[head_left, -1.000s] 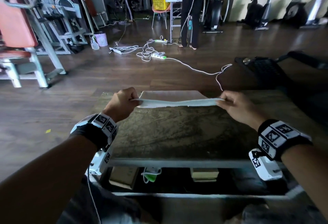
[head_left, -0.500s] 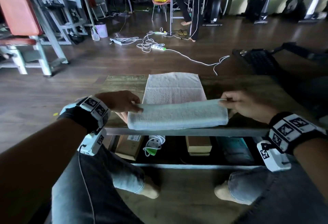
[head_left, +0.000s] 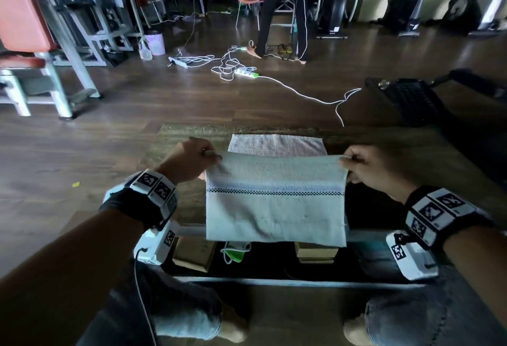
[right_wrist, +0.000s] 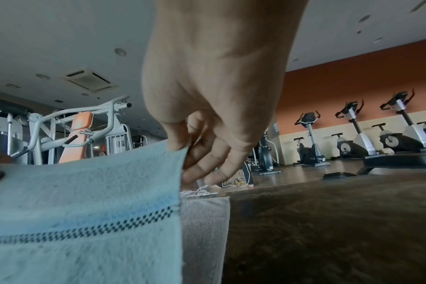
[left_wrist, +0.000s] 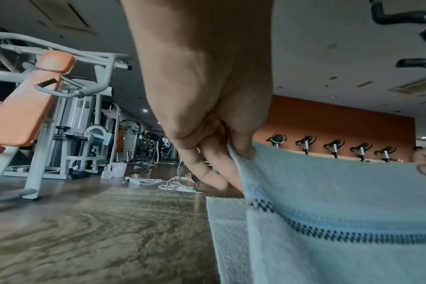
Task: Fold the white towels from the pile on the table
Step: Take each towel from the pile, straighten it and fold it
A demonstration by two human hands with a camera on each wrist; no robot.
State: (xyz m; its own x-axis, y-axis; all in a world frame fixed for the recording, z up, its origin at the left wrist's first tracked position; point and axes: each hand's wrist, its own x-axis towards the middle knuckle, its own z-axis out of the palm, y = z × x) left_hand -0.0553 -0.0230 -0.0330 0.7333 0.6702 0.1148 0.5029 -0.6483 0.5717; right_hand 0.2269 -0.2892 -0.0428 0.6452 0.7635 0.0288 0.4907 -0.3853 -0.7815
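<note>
A white towel (head_left: 274,208) with a blue and black checked stripe hangs upright over the near edge of the low table (head_left: 397,148). My left hand (head_left: 192,160) pinches its top left corner (left_wrist: 238,153) between thumb and fingers. My right hand (head_left: 365,166) pinches the top right corner (right_wrist: 180,149) the same way. The towel's lower edge hangs below the table's front rail. A second white towel (head_left: 277,145) lies flat on the table behind the held one (left_wrist: 224,230) (right_wrist: 204,221).
Boxes and a white cable lie on the shelf (head_left: 274,255) under the table. Power strips and cords (head_left: 233,67) trail across the wooden floor. A person (head_left: 285,8) stands beyond them. Gym machines (head_left: 55,30) stand at the left, exercise bikes (head_left: 406,0) at the back right.
The towel, held stretched over the table a second ago, then lying folded at the near edge, is now lifted by its top corners and hangs open showing its stripe.
</note>
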